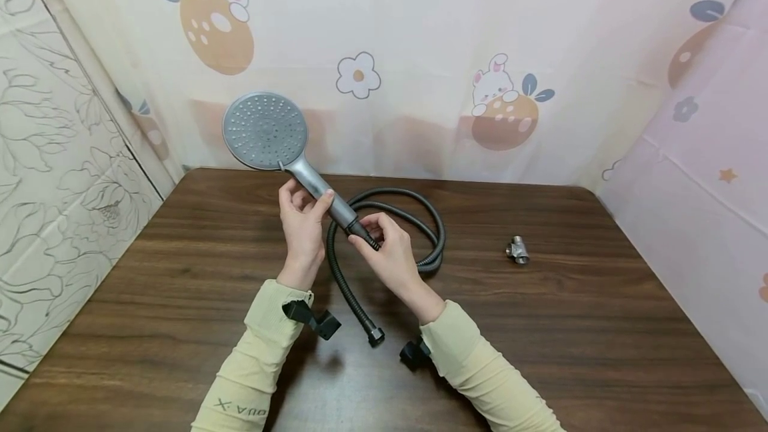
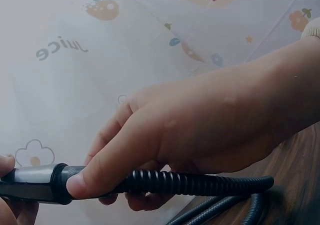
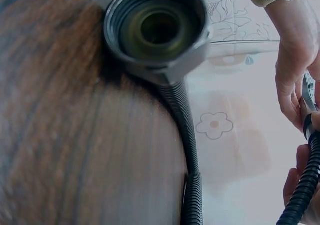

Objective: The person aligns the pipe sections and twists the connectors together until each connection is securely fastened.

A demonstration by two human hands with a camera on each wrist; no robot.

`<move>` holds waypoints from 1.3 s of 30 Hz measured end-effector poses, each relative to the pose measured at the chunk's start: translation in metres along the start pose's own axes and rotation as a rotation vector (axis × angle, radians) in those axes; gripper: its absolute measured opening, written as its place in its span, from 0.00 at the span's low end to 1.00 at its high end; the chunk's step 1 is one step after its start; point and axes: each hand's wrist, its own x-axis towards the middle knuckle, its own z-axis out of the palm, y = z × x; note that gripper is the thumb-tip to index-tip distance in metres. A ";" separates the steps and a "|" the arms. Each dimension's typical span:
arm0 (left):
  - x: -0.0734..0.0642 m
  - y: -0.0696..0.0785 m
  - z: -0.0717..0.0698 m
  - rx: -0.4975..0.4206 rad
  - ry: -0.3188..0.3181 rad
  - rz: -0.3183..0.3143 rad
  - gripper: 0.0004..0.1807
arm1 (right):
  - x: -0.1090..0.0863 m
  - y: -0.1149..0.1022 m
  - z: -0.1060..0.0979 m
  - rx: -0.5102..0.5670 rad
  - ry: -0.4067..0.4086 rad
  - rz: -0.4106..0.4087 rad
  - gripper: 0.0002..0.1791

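Note:
A grey handheld shower head (image 1: 266, 129) is raised above the table, tilted, its nozzle face toward the head camera. My left hand (image 1: 303, 232) grips its handle with thumb and fingers. At the handle's lower end, my right hand (image 1: 393, 255) pinches the black hose's collar (image 2: 75, 172), which meets the handle in the left wrist view. From there the ribbed shower hose (image 1: 443, 235) loops over the table. Its free end, a hex nut (image 1: 376, 337), lies between my forearms; the right wrist view looks into the nut's (image 3: 187, 65) threaded opening. The thread at the handle joint is hidden.
A small silver tee-shaped fitting (image 1: 518, 251) stands on the brown wooden table (image 1: 600, 339), right of the hose. Patterned curtains (image 1: 420, 32) hang behind the table and at its right side. Black camera mounts (image 1: 312, 319) stick out from both wrists.

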 end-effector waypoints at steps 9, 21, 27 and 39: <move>0.001 -0.002 0.000 0.002 0.006 -0.003 0.29 | 0.000 0.001 0.000 -0.003 -0.014 0.018 0.12; 0.001 -0.002 -0.001 -0.015 0.002 -0.004 0.29 | -0.001 0.001 0.001 -0.020 -0.057 0.046 0.10; 0.001 -0.001 -0.001 -0.004 0.003 -0.002 0.29 | -0.001 0.000 0.000 -0.006 -0.062 0.072 0.14; 0.000 -0.001 0.000 -0.008 -0.004 -0.028 0.29 | 0.000 0.002 0.000 0.005 -0.021 0.065 0.17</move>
